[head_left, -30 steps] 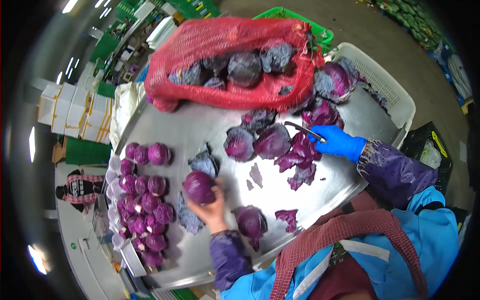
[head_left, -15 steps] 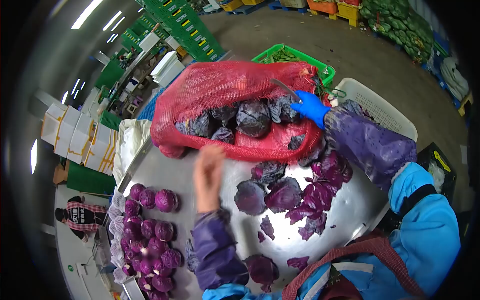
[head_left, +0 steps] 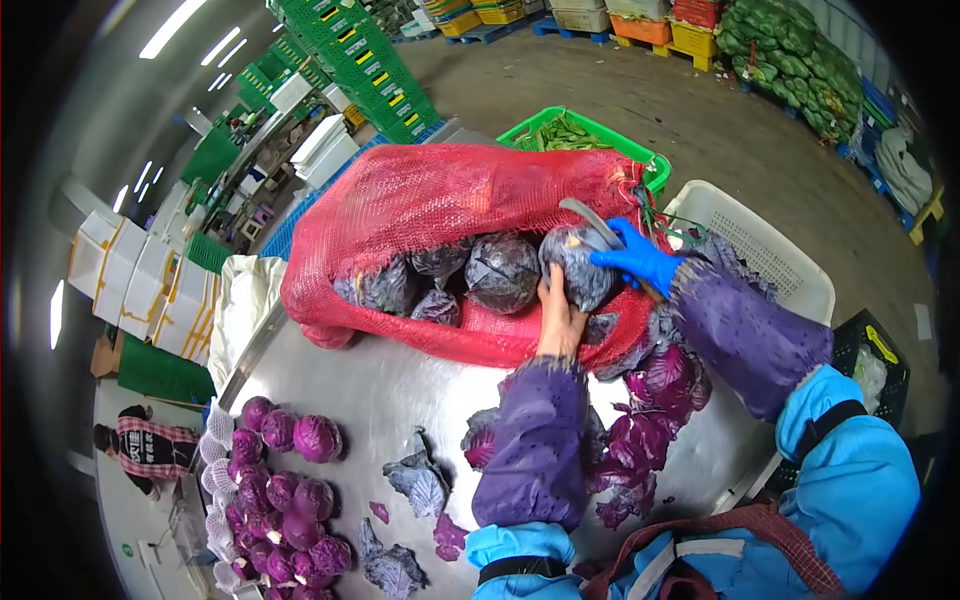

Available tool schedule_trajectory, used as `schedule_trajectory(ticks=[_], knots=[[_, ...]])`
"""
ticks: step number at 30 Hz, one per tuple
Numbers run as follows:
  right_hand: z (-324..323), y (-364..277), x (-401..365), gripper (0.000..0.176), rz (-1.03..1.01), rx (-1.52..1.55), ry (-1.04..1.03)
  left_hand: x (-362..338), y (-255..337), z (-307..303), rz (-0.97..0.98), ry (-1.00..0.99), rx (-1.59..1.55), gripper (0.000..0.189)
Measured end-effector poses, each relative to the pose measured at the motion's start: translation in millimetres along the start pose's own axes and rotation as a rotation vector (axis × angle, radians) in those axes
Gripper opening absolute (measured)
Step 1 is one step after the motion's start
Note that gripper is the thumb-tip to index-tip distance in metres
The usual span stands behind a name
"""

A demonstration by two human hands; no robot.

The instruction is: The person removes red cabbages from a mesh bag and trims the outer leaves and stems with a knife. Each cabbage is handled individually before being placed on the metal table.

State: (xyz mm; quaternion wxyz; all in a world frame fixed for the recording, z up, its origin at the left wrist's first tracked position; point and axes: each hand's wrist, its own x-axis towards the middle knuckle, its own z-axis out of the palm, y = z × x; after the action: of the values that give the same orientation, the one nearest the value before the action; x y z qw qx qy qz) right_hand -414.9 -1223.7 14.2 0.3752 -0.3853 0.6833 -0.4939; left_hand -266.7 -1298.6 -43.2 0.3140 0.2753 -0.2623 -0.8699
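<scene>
Several dark purple cabbages (head_left: 502, 272) lie in the torn opening of a red mesh bag (head_left: 400, 200). My bare left hand (head_left: 562, 318) grips the rightmost cabbage (head_left: 580, 268) from its near side, fingers against its surface. On the right of that same cabbage is my right hand (head_left: 640, 258) in a blue glove, closed on a curved knife (head_left: 592, 222); the blade rises over the cabbage's top. Much of the knife handle is hidden by the glove.
Trimmed purple cabbages (head_left: 300, 500) are heaped at the lower left of the metal table (head_left: 390, 400). Loose leaves (head_left: 640, 440) lie below the bag. A white basket (head_left: 810, 290) and green crate (head_left: 655, 180) stand beyond. A person (head_left: 150, 447) is at far left.
My left hand has moved right and up onto the rightmost cabbage. My right hand and the knife are lower, beside it. The view has shifted, showing more leaves near the table's middle.
</scene>
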Motion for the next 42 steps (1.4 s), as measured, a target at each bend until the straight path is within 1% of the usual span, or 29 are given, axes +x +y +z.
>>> schedule_trajectory(ticks=[2,3,6,7,8,10,11,12,13,14,16,17,18,19,20,21,22,23,24,25,26,27,29,30,31,32,34,37,42], knots=[[3.0,-12.8,-37.7,0.060,-0.009,0.266,-0.058,-10.7,-9.7,-14.1,0.038,-0.032,-0.023,0.067],[5.9,-5.1,-46.0,0.059,-0.098,0.344,-0.074,-49.1,1.0,9.7,0.060,0.140,0.070,0.068],[10.8,-23.0,-92.7,0.060,-0.163,0.248,-0.049,-105.3,15.0,13.3,0.223,0.068,0.175,0.068],[14.3,-28.0,-110.9,0.058,-0.195,0.264,-0.045,-135.9,25.9,24.8,0.226,0.084,0.248,0.070],[14.2,-35.1,-129.7,0.058,-0.184,0.267,-0.055,-163.8,33.3,31.9,0.228,0.103,0.316,0.071],[14.5,-42.9,-164.7,0.055,0.018,0.356,-0.186,-203.5,32.2,21.0,0.338,0.087,0.473,0.083],[19.4,-36.4,-179.1,0.054,-0.019,0.356,-0.206,-223.8,29.7,9.3,0.325,0.073,0.500,0.085],[20.1,-32.8,-193.5,0.053,0.035,0.316,-0.249,-242.4,28.3,7.3,0.315,0.055,0.526,0.088],[21.5,-25.4,-205.6,0.051,0.095,0.368,-0.298,-267.1,21.9,10.5,0.273,0.062,0.425,0.092],[23.3,-16.0,-217.1,0.050,0.159,0.422,-0.348,-284.1,11.4,-5.9,0.236,0.082,0.469,0.095],[21.0,7.6,-231.1,0.045,0.236,0.345,-0.419,-311.6,-9.0,-27.1,0.047,0.217,0.460,0.097],[20.5,17.7,-238.4,0.041,0.289,0.278,-0.479,-316.6,-29.8,-51.4,0.108,0.288,0.700,0.095],[19.0,22.4,-240.8,0.033,0.233,0.201,-0.389,-318.2,-50.8,-73.1,0.179,0.328,0.884,0.094],[11.3,19.4,-239.6,0.031,0.331,0.309,-0.315,-329.3,-47.2,-54.8,0.251,0.406,1.124,0.091],[0.1,12.3,-232.9,0.032,0.352,0.241,-0.223,-332.8,-37.1,-30.1,0.327,0.473,1.368,0.087],[-7.8,36.1,-218.1,0.032,0.102,0.155,-0.074,-330.4,-34.2,-19.6,0.566,0.498,1.487,0.082],[-17.8,55.5,-207.9,0.042,-0.222,-0.371,0.249,-325.9,-33.2,-14.1,0.691,0.494,1.554,0.065],[-39.1,29.8,-208.2,0.061,-0.137,-0.572,0.109,-318.5,-33.0,-18.8,0.671,0.403,1.518,0.060],[-40.1,32.0,-211.5,0.061,-0.137,-0.567,0.116,-310.1,-31.5,-24.3,0.658,0.310,1.480,0.056],[-39.5,36.0,-214.1,0.059,-0.391,-0.671,0.230,-304.9,-30.9,-26.3,0.626,0.207,1.405,0.048],[-37.6,40.6,-218.0,0.058,-0.644,-0.771,0.345,-301.0,-31.0,-27.9,0.630,0.197,1.409,0.048],[-22.0,30.4,-231.4,0.046,-0.626,-0.657,0.252,-298.1,-31.9,-29.7,0.635,0.205,1.431,0.053],[-1.9,-8.2,-261.0,0.036,-0.143,-0.594,-0.322,-297.9,-31.4,-26.0,0.636,0.203,1.458,0.059],[11.0,20.5,-271.1,0.035,-0.317,-0.631,-0.323,-300.2,-29.1,-18.9,0.616,0.219,1.505,0.066],[30.6,54.5,-277.0,0.025,-0.550,-0.570,-0.120,-301.4,-27.8,-15.4,0.596,0.236,1.552,0.074],[33.9,47.5,-287.9,0.031,-0.476,-0.648,-0.201,-299.1,-27.2,-17.3,0.594,0.229,1.556,0.074],[40.5,46.3,-289.5,0.039,-0.563,-0.682,-0.200,-295.0,-27.7,-22.9,0.503,0.330,1.487,0.086],[46.6,51.0,-276.2,0.045,-0.535,-0.780,-0.290,-292.3,-26.3,-16.5,0.522,0.308,1.526,0.083],[54.9,43.1,-268.3,0.038,-0.427,-0.911,-0.298,-282.3,-30.2,-7.0,0.475,0.324,1.578,0.080]])
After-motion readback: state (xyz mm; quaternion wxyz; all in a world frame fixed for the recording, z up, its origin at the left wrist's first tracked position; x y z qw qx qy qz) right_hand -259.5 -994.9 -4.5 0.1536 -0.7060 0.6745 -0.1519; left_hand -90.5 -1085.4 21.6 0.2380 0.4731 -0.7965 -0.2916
